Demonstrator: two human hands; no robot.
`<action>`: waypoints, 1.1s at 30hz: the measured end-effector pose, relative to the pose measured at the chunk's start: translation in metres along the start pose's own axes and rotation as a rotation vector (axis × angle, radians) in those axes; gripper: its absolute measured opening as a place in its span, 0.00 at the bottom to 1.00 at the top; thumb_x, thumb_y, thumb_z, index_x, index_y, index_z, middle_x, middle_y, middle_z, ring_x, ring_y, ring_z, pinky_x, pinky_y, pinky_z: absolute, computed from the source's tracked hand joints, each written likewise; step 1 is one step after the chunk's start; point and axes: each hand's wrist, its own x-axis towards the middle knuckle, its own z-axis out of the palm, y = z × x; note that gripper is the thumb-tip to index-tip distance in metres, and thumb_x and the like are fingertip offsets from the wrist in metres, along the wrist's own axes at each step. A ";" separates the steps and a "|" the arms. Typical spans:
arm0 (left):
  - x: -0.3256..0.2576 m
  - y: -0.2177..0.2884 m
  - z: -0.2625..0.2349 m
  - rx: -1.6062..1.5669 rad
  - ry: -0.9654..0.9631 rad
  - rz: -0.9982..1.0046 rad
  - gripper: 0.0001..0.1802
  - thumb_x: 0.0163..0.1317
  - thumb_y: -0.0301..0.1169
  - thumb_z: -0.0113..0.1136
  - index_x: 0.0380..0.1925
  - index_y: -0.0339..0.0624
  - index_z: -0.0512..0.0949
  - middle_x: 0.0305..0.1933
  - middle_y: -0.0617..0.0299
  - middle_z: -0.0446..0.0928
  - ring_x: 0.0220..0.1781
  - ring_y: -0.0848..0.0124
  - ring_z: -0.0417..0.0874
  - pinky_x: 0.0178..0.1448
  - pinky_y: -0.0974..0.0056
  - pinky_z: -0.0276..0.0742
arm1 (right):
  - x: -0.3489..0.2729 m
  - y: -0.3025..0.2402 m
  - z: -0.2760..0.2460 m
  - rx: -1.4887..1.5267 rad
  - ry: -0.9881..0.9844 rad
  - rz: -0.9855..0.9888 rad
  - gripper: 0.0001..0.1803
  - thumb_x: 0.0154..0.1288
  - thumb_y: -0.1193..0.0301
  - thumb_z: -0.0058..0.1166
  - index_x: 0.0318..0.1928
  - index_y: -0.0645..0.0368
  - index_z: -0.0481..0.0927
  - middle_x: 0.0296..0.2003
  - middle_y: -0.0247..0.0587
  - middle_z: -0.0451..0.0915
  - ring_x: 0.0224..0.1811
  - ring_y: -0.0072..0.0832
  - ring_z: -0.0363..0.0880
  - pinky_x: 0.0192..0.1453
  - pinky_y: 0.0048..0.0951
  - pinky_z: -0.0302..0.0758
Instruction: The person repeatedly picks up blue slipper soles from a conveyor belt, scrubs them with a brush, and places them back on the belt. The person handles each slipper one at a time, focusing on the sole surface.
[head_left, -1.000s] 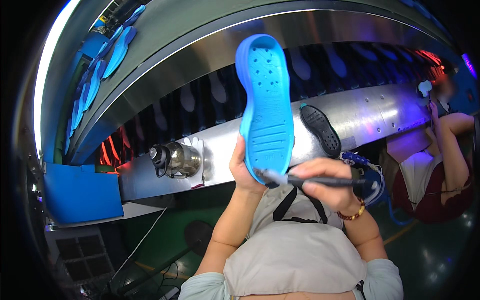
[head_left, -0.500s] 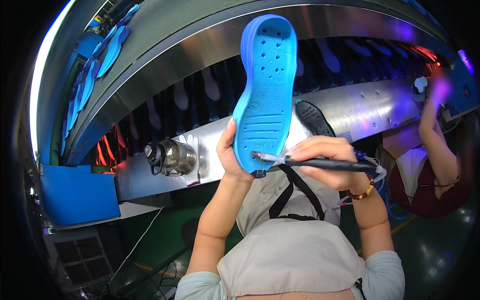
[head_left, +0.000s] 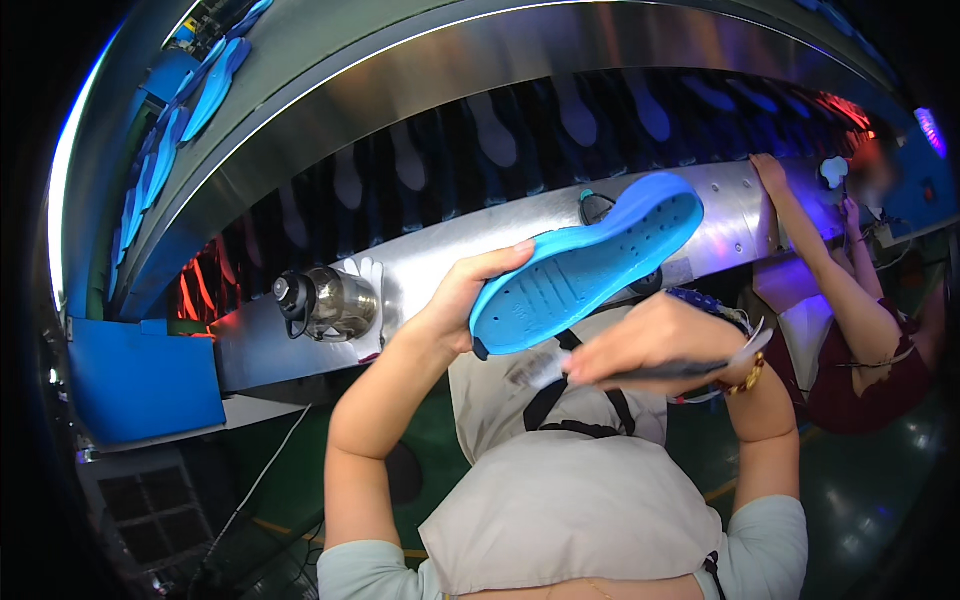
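Observation:
My left hand (head_left: 462,292) grips the heel end of a bright blue shoe sole (head_left: 575,275), thumb along the near-left edge. The sole is tilted, its toe end pointing up to the right and its holed, ribbed inner side facing me. Just below its lower edge, my right hand (head_left: 655,345) is closed round a dark-handled brush (head_left: 538,370). The pale bristle end is smeared by motion and appears apart from the sole. Behind the sole, a dark sole-shaped piece (head_left: 597,207) lies on the metal ledge, partly hidden.
A metal ledge (head_left: 440,250) borders a conveyor carrying several dark soles (head_left: 493,135). A dark bottle (head_left: 325,303) lies beside a white glove (head_left: 370,285) on the left. More blue soles (head_left: 215,90) sit at far left. At right, a co-worker's arm (head_left: 830,270) reaches to the ledge.
The sole has swung from upright to tilting right and lower. My right hand has drawn the brush down off its heel. The co-worker's arm now stretches onto the ledge.

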 end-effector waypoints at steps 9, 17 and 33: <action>-0.009 0.000 0.003 0.161 0.102 -0.180 0.30 0.58 0.45 0.55 0.53 0.32 0.69 0.49 0.47 0.73 0.47 0.63 0.77 0.49 0.61 0.75 | -0.009 0.013 -0.014 0.056 0.021 0.070 0.11 0.50 0.76 0.58 0.37 0.57 0.80 0.39 0.43 0.81 0.43 0.34 0.80 0.45 0.28 0.77; -0.015 0.000 -0.002 0.201 0.142 -0.136 0.32 0.60 0.47 0.53 0.55 0.33 0.67 0.50 0.46 0.72 0.47 0.63 0.78 0.48 0.63 0.76 | -0.018 0.025 -0.031 0.077 -0.027 0.077 0.10 0.54 0.77 0.55 0.39 0.58 0.79 0.41 0.42 0.81 0.43 0.37 0.79 0.43 0.30 0.76; 0.005 -0.047 -0.021 -0.245 0.016 0.151 0.33 0.61 0.48 0.41 0.60 0.36 0.58 0.57 0.41 0.66 0.52 0.44 0.73 0.47 0.40 0.75 | -0.019 0.068 0.006 0.333 0.546 0.361 0.09 0.57 0.75 0.54 0.38 0.65 0.81 0.30 0.40 0.82 0.31 0.20 0.78 0.37 0.19 0.74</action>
